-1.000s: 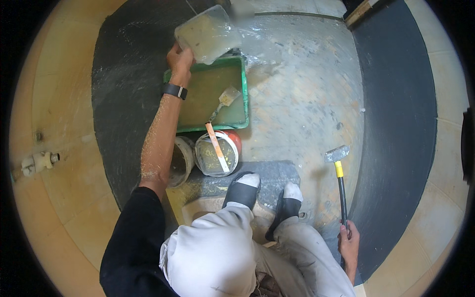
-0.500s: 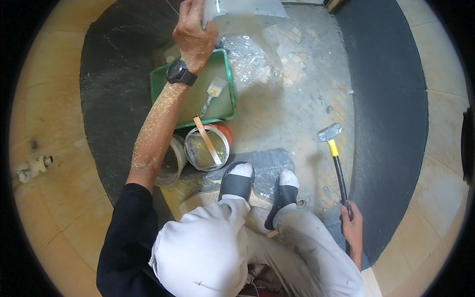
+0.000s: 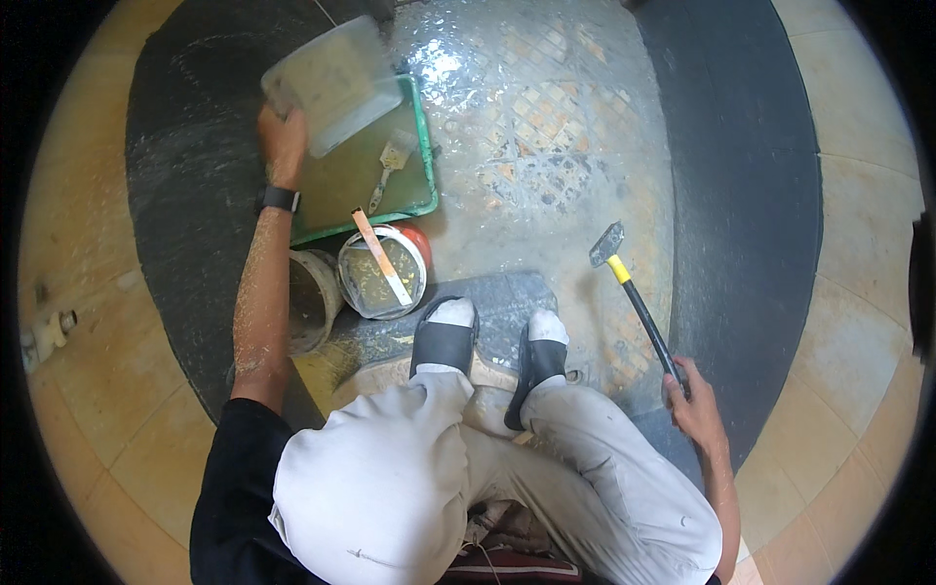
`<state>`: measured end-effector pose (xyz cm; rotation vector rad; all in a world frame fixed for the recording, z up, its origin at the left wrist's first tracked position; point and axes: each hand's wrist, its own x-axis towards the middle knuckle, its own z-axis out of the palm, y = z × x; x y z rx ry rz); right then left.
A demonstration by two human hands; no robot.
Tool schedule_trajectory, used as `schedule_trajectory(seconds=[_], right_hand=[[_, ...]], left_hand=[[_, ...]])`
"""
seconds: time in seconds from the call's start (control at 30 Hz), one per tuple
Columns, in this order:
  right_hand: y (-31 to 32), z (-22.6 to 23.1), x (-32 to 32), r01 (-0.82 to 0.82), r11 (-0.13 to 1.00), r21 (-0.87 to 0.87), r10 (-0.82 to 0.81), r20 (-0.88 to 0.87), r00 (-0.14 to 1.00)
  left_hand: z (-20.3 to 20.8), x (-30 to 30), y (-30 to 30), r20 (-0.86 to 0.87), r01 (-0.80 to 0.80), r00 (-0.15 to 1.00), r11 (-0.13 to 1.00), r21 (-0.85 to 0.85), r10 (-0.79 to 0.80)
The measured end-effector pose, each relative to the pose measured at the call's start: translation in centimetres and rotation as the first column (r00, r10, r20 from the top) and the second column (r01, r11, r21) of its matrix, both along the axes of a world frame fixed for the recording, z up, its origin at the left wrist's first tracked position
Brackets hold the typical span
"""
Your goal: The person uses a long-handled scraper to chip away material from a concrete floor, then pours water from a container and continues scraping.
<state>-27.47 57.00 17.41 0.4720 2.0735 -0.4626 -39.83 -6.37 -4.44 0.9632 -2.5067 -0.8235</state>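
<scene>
My left hand [image 3: 283, 141] grips a translucent plastic container [image 3: 336, 83] by its side, tilted over the green tray [image 3: 428, 175]. Murky liquid fills that tray, and a paintbrush [image 3: 392, 161] with a pale handle lies in it. Over at the right, my right hand [image 3: 697, 405] is closed round the lower end of a hammer [image 3: 643, 317], which has a black and yellow handle and a dusty grey head. The hammer is held above the floor, head pointing away from me.
Beside the tray stand a white-rimmed bucket [image 3: 419, 283] with a flat wooden stick [image 3: 382, 258] across it and a second, greyish bucket [image 3: 314, 297]. Wet floor [image 3: 546, 146] with patches of exposed tile spreads ahead. Dark coated walls [image 3: 746, 195] curve along both sides; a pipe fitting [image 3: 49, 336] sticks out at left.
My left hand has swung the container leftward, from over the floor, where water was pouring out, to over the tray. The hammer has shifted slightly left in my right hand.
</scene>
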Motion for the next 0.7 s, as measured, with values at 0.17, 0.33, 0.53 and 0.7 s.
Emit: schedule_trajectory(seconds=[0.17,0.33,0.53,0.7], right_hand=[[3.0,-1.9,1.5,-0.152,0.987,0.054,0.157,-0.090,0.984],[4.3,-4.3,0.7,-0.235,0.967,-0.093,0.204,-0.266,0.942],[1.6,-3.3,-1.2,-0.013,1.000,-0.007,0.014,0.062,0.998],[3.5,-7.8,0.0,-0.104,0.994,-0.032,0.102,-0.075,0.992]], left_hand=[[-7.5,5.6,-5.6,0.262,-0.283,0.944,0.900,0.332,0.200],[-11.0,7.7,-7.1,0.288,-0.384,0.920,0.761,0.523,0.267],[-7.3,6.7,3.8,-0.099,-0.008,0.995,0.998,-0.061,0.002],[-1.3,4.7,24.2,-0.064,0.446,0.891,0.844,0.298,-0.449]])
